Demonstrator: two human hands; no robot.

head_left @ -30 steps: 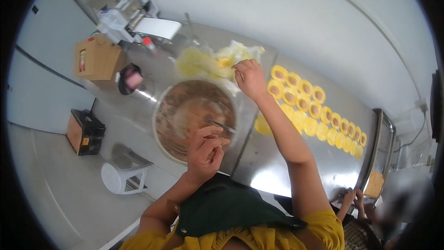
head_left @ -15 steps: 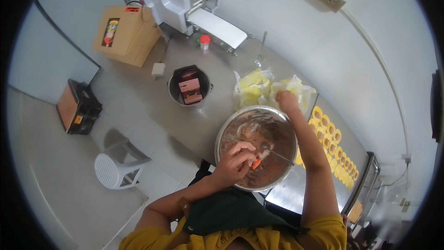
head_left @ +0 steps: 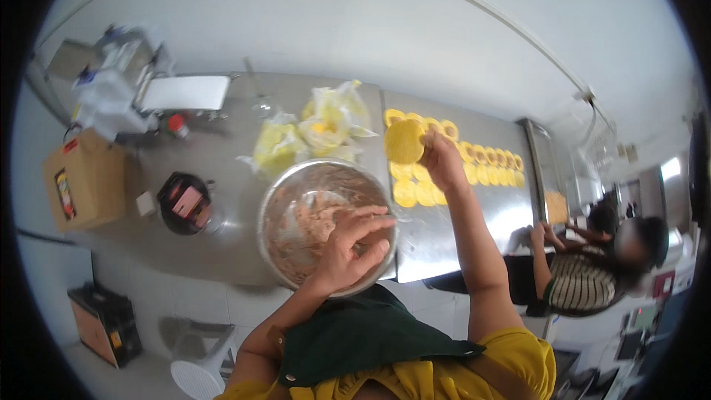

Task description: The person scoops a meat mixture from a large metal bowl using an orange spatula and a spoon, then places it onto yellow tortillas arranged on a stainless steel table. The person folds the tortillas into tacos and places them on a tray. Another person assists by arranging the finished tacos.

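My right hand pinches a round yellow dough wrapper by its edge, above rows of more yellow rounds on the metal table. Some of the rounds in the far row carry brownish filling at their centres. Over the right side of a large steel mixing bowl hangs my left hand, open with its fingers apart. Pinkish-brown filling lies in the bowl and smears its walls. My left hand hides part of the bowl's inside.
Plastic bags with yellow contents sit behind the bowl. At left are a dark bucket holding a pink box, a cardboard box and a machine with a white belt. Another person in a striped top works at the right.
My view has swung to the right. My right hand has gone from the plastic bags to above the rounds and now holds a wrapper. My left hand's fingers have spread.
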